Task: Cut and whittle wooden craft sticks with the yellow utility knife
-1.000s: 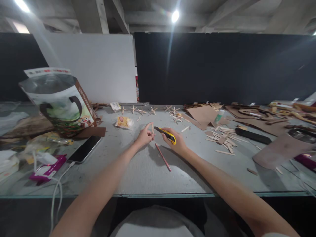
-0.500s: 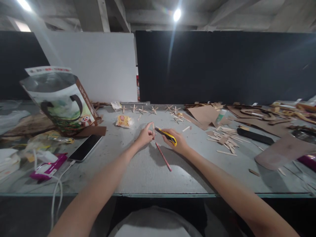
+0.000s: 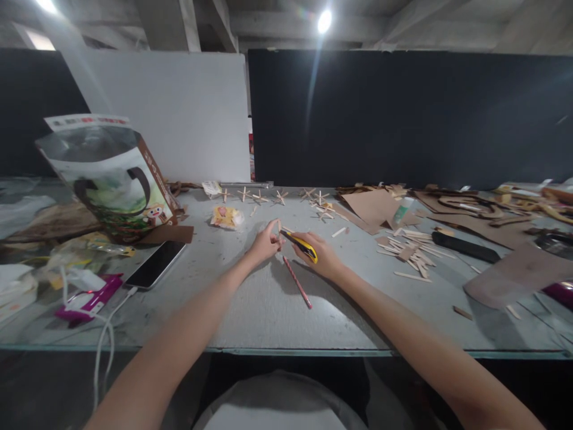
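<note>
My left hand (image 3: 267, 240) is closed, pinching a small wooden stick (image 3: 280, 227) upright between thumb and fingers. In my right hand (image 3: 323, 255) is a yellow and black utility knife (image 3: 306, 247), its front end pointing left at the stick. The blade's tip is close to the stick; whether it touches I cannot tell. Below both hands a red patterned pencil (image 3: 297, 283) lies slantwise on the grey table (image 3: 268, 328). Beyond the hands, several small star-shaped pieces of crossed sticks (image 3: 281, 197) stand in a row.
To the right lies a pile of loose wooden sticks (image 3: 409, 251), with a glue stick (image 3: 403, 211) and brown cardboard (image 3: 369, 209) behind it. On the left are a phone (image 3: 156, 266) with a white cable, a large open bag (image 3: 111, 185) and a yellow packet (image 3: 227, 217).
The knife has turned slightly in my right hand, close against the stick. My left hand keeps its pinch. The whole view has shifted a little.
</note>
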A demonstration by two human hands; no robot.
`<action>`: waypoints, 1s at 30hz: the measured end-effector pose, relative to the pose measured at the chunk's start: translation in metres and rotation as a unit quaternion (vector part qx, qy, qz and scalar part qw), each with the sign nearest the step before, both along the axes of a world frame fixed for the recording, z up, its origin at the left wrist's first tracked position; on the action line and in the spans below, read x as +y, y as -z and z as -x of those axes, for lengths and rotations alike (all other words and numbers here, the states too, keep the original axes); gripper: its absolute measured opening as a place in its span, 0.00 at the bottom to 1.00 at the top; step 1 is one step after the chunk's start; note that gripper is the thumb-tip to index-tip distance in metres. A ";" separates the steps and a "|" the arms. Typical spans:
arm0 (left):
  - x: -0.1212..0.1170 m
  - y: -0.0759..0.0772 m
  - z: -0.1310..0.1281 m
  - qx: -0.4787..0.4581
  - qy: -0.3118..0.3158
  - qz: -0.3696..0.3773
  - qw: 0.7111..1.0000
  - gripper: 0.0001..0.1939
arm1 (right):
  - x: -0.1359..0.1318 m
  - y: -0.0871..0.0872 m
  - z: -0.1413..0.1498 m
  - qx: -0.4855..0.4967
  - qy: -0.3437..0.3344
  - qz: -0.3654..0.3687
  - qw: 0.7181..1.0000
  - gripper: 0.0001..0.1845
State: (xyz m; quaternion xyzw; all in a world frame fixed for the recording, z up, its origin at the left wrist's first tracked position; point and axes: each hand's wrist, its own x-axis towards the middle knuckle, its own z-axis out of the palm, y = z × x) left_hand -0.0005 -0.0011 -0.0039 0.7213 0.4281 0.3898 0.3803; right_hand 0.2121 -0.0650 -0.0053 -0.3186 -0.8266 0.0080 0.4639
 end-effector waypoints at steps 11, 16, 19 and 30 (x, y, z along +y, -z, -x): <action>0.002 0.002 0.000 0.004 0.004 -0.011 1.000 0.43 | 0.000 -0.002 -0.001 -0.005 -0.003 0.003 1.000 0.18; 0.001 0.001 0.000 0.003 0.005 -0.018 1.000 0.44 | 0.000 -0.004 -0.002 -0.020 -0.009 0.001 1.000 0.19; 0.001 0.001 0.000 0.002 0.004 -0.020 1.000 0.43 | 0.000 -0.006 -0.003 -0.040 -0.013 -0.001 0.999 0.19; 0.002 0.006 -0.002 0.004 0.000 -0.026 1.000 0.42 | -0.001 -0.012 -0.004 -0.064 -0.015 -0.003 0.998 0.20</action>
